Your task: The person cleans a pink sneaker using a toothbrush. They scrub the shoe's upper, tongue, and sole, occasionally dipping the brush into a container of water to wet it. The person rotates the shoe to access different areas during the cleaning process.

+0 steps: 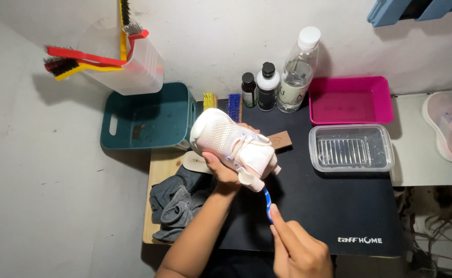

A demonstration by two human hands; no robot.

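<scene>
Here the left hand [220, 172] grips a pale pink mesh sneaker [233, 146], toe pointing up-left; the right hand [300, 252] pinches a half-hidden blue toothbrush [268, 203].

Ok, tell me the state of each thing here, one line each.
White sneaker: lifted off the mat, held by the left hand.
Blue toothbrush: held by the right hand, head at the sneaker's heel.
Clear container: lid on.
Pink tray: open.
Water bottle: capped, upright.
Grey cloth: crumpled.
</scene>
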